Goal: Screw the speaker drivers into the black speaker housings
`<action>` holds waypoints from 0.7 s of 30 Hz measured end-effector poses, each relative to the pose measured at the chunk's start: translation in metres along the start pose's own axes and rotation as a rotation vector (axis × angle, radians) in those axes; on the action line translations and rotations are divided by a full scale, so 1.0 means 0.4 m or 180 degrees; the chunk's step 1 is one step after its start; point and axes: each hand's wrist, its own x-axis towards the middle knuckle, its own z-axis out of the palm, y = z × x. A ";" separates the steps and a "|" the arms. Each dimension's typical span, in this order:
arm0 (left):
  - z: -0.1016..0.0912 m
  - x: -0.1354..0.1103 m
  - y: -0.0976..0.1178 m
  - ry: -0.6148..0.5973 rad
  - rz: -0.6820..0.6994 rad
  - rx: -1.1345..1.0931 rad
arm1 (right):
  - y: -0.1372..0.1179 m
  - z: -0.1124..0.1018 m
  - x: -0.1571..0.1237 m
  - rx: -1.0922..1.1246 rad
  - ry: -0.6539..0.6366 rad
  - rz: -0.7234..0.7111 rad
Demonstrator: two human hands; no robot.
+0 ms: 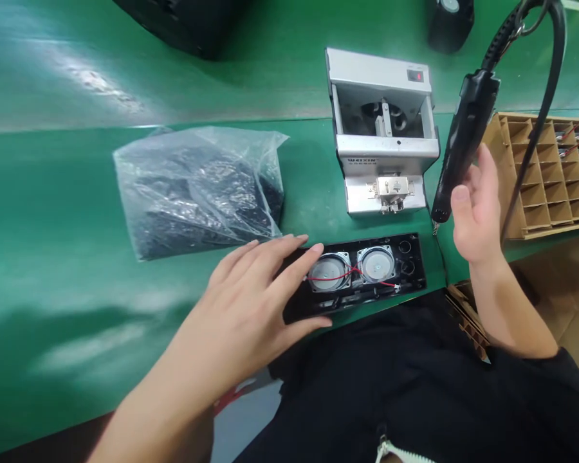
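My left hand [251, 302] spans the left end of a black speaker housing [415, 260], thumb at its near edge and fingers over the far side, gripping it. Two round speakers, one on the left [327, 272] and one on the right [377, 264], sit in the housing. A red wire [330, 279] runs across them to a small white connector. Beside a black electric screwdriver [466, 132] my right hand [477, 215] is open, thumb apart from the fingers; some fingertips are partly hidden behind the tool. The screwdriver hangs bit down from its cable, just beyond the housing's right end.
A silver screw feeder [383, 148] with a red-lit switch stands behind the housing. Clear plastic wrap covers a dark bundle [197, 193] on the left. At right is a divided cardboard box [535, 173] with wired parts. Black objects stand along the far side of the green table [53, 257].
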 end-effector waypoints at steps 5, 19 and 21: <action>0.001 0.043 0.062 0.0519 0.0220 -0.0247 | 0.031 0.047 0.061 0.1137 -0.0082 0.0558; 0.053 0.166 0.108 -0.0246 0.0441 -0.0114 | -0.078 -0.129 0.005 0.1387 0.0271 0.0532; 0.057 0.167 0.103 -0.0210 0.0430 -0.0201 | -0.098 -0.142 0.005 0.1767 0.0117 0.0602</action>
